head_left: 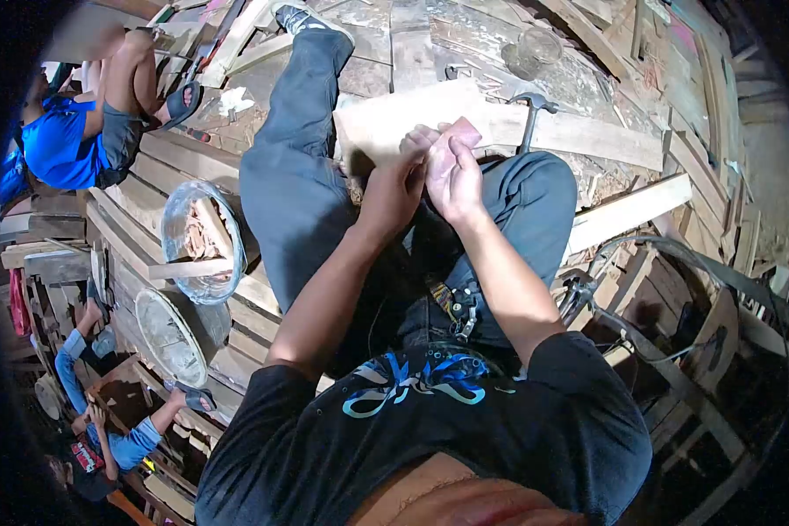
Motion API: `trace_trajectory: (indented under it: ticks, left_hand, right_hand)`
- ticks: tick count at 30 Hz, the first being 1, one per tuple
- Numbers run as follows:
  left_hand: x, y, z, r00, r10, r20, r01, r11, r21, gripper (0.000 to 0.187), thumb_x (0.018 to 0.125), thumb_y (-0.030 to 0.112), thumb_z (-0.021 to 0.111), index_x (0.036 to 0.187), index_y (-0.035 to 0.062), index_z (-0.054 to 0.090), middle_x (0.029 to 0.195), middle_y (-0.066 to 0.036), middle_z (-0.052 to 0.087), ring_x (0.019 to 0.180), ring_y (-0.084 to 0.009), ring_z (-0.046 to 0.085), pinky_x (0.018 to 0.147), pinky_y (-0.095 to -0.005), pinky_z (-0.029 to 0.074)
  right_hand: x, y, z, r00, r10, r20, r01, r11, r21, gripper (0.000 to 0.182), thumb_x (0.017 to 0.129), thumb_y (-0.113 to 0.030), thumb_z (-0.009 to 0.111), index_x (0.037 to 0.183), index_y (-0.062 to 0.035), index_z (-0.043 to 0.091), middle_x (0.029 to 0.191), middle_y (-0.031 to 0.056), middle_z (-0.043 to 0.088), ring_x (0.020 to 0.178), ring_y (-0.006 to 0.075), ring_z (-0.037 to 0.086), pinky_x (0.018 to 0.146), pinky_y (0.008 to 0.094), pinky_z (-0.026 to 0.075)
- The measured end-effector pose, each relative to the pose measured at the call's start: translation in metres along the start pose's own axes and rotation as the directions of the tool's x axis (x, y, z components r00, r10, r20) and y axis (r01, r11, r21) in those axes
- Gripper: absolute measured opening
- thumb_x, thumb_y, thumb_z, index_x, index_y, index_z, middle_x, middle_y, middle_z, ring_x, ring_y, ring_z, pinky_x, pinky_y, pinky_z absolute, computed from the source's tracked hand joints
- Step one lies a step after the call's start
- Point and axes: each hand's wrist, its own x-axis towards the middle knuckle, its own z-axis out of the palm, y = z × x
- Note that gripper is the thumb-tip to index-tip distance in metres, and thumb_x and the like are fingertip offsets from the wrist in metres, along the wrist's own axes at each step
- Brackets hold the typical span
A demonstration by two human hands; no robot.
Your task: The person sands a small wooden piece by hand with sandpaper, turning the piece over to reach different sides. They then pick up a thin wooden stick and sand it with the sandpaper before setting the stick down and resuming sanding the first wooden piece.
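My right hand (455,182) is closed on a small, flat, pinkish piece (465,132), its thumb along the near edge. My left hand (394,191) is curled against the right one, fingers pressed together; what they pinch, if anything, is hidden. Both hands meet above my lap, at the near edge of a pale wooden board (373,123). Beyond my right knee a claw hammer (529,124) lies across a long plank (600,138), its head pointing away from me.
Left of my leg stand a bucket (174,230) with wood scraps and a second pale bucket (154,340). A person in blue (66,140) sits at upper left, another person (105,443) at lower left. A timber (636,209) and a dark cable (644,239) lie at right.
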Motion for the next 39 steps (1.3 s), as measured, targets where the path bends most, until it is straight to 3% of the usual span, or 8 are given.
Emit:
trace_trajectory:
  ticks: [7, 10, 11, 17, 20, 23, 28, 39]
  left_hand:
    - [-0.006, -0.004, -0.003, 1.000, -0.003, 0.008, 0.004, 0.995, -0.104, 0.028, 0.088, 0.005, 0.060, 0.116, 0.0003, 0.063, 0.094, -0.024, 0.067, 0.084, -0.0226, 0.069, 0.076, -0.0325, 0.051]
    - [-0.002, 0.000, -0.003, 1.000, 0.003, 0.008, -0.003, 1.000, -0.011, 0.029, 0.088, 0.005, 0.060, 0.116, -0.0004, 0.062, 0.093, -0.024, 0.067, 0.084, -0.0227, 0.069, 0.076, -0.0330, 0.051]
    - [0.001, -0.005, -0.001, 0.994, 0.101, -0.039, -0.101, 0.995, 0.000, 0.028, 0.088, 0.007, 0.060, 0.115, -0.0008, 0.062, 0.094, -0.025, 0.067, 0.086, -0.0267, 0.069, 0.076, -0.0337, 0.051]
    - [-0.003, -0.006, -0.002, 0.998, 0.051, -0.035, -0.051, 0.999, -0.003, 0.025, 0.089, 0.008, 0.060, 0.112, -0.0009, 0.063, 0.093, -0.024, 0.067, 0.086, -0.0319, 0.069, 0.075, -0.0349, 0.051]
    - [0.004, -0.014, 0.000, 0.988, 0.142, -0.068, -0.140, 0.990, 0.033, 0.024, 0.091, 0.010, 0.060, 0.113, 0.0008, 0.063, 0.093, -0.024, 0.067, 0.085, -0.0323, 0.069, 0.074, -0.0359, 0.051]
    - [-0.001, 0.000, -0.003, 0.999, -0.001, -0.034, -0.001, 0.997, -0.072, 0.024, 0.090, 0.010, 0.060, 0.114, 0.0028, 0.062, 0.090, -0.023, 0.068, 0.082, -0.0310, 0.069, 0.071, -0.0363, 0.051]
    - [-0.002, -0.006, 0.001, 0.999, 0.051, -0.002, -0.051, 0.998, -0.044, 0.028, 0.088, 0.005, 0.060, 0.115, 0.0026, 0.062, 0.090, -0.023, 0.067, 0.080, -0.0276, 0.069, 0.072, -0.0352, 0.051]
    - [-0.003, -0.001, -0.003, 0.996, 0.091, -0.005, -0.091, 0.996, -0.006, 0.028, 0.086, 0.007, 0.062, 0.114, 0.0015, 0.063, 0.096, -0.025, 0.066, 0.089, -0.0341, 0.068, 0.076, -0.0356, 0.052]
  right_hand:
    - [0.003, -0.003, 0.006, 0.995, -0.022, -0.093, 0.027, 0.998, 0.055, 0.035, 0.098, -0.022, 0.037, 0.127, -0.0015, 0.035, 0.131, 0.0280, 0.046, 0.124, 0.0397, 0.046, 0.108, 0.0500, 0.034]
    - [0.001, 0.001, 0.001, 0.998, -0.030, -0.063, 0.032, 0.999, 0.030, 0.035, 0.098, -0.022, 0.039, 0.126, -0.0013, 0.036, 0.130, 0.0290, 0.046, 0.123, 0.0405, 0.046, 0.108, 0.0504, 0.035]
    - [0.002, 0.003, 0.001, 0.998, -0.027, -0.061, 0.029, 0.999, 0.017, 0.035, 0.098, -0.022, 0.040, 0.126, -0.0012, 0.036, 0.130, 0.0292, 0.047, 0.123, 0.0406, 0.047, 0.107, 0.0503, 0.035]
    - [0.001, -0.001, 0.002, 0.997, -0.019, -0.073, 0.022, 0.999, 0.048, 0.032, 0.098, -0.019, 0.035, 0.125, -0.0001, 0.037, 0.128, 0.0292, 0.050, 0.122, 0.0394, 0.047, 0.108, 0.0480, 0.035]
    - [0.004, 0.001, 0.000, 0.998, 0.030, -0.052, -0.024, 0.994, 0.110, 0.032, 0.098, -0.019, 0.032, 0.123, 0.0004, 0.037, 0.129, 0.0290, 0.049, 0.124, 0.0387, 0.047, 0.109, 0.0469, 0.034]
    - [0.003, 0.001, 0.004, 0.999, -0.026, -0.036, 0.027, 0.999, 0.025, 0.033, 0.098, -0.019, 0.032, 0.124, 0.0007, 0.037, 0.130, 0.0284, 0.049, 0.125, 0.0391, 0.046, 0.110, 0.0470, 0.033]
    - [0.004, -0.001, 0.000, 0.998, -0.042, -0.040, 0.042, 0.999, 0.003, 0.034, 0.098, -0.021, 0.034, 0.126, -0.0013, 0.034, 0.135, 0.0293, 0.043, 0.129, 0.0421, 0.040, 0.112, 0.0531, 0.029]
    - [0.005, 0.001, 0.002, 0.998, -0.025, -0.062, 0.026, 1.000, 0.012, 0.034, 0.099, -0.020, 0.032, 0.127, -0.0019, 0.034, 0.130, 0.0297, 0.048, 0.124, 0.0417, 0.047, 0.109, 0.0502, 0.033]
